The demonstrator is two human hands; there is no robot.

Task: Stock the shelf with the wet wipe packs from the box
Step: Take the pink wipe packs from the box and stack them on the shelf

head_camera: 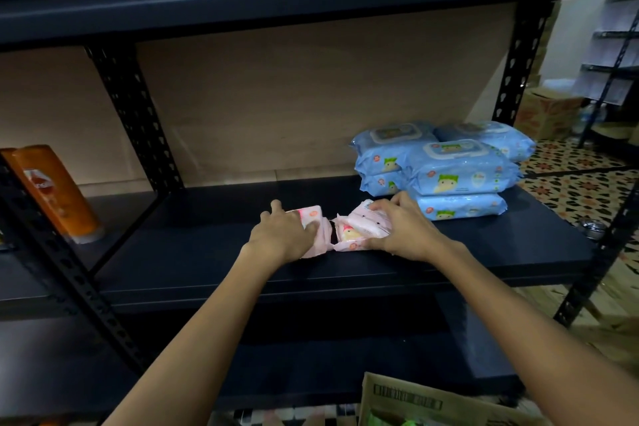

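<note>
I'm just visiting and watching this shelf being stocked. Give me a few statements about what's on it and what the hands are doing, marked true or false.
1. Each hand holds a pink pack. True: left hand on one pink pack, right hand on the other.
2. The blue packs sit left of the hands. False: they are on the right.
3. An orange bottle stands at far left. True.
4. The blue packs lie in a single layer. False: they are stacked.

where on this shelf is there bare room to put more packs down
Bare board runs from the left post to the left hand, and behind both pink packs to the back wall. The right end is crowded with stacked blue packs, touching the right hand.
</note>
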